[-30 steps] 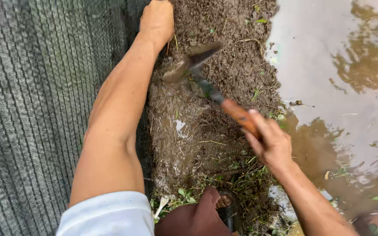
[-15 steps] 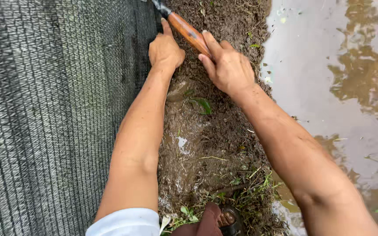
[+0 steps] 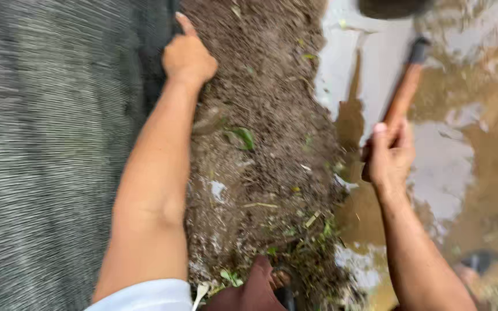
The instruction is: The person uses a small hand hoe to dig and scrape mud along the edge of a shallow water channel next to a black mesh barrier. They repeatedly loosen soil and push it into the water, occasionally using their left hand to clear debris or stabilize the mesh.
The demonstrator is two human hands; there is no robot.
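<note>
Muddy ground all round: a strip of dark soil (image 3: 260,144) runs up the middle, grey mesh netting (image 3: 47,173) on one side and brown puddle water (image 3: 468,150) on the other. Frame is pretty blurry, so take the details loosely.

The person's left hand (image 3: 188,57) sits at the top of the strip, right where soil meets netting, fingers curled in with one pointing up along the edge. Can't tell if it's pinching anything. The right hand (image 3: 390,155) is out over the water, fingers wrapped tight round the orange handle of a hand tool (image 3: 404,92), dark end pointing away. The working head isn't readable.

Progress-wise, the soil looks loose and churned, with a few green leaves (image 3: 243,138) and bits of straw lying about, thicker toward the bottom near a brown shoe (image 3: 255,288). So it seems partly worked over, with debris not cleared. The tool is off the soil right now, not digging.
</note>
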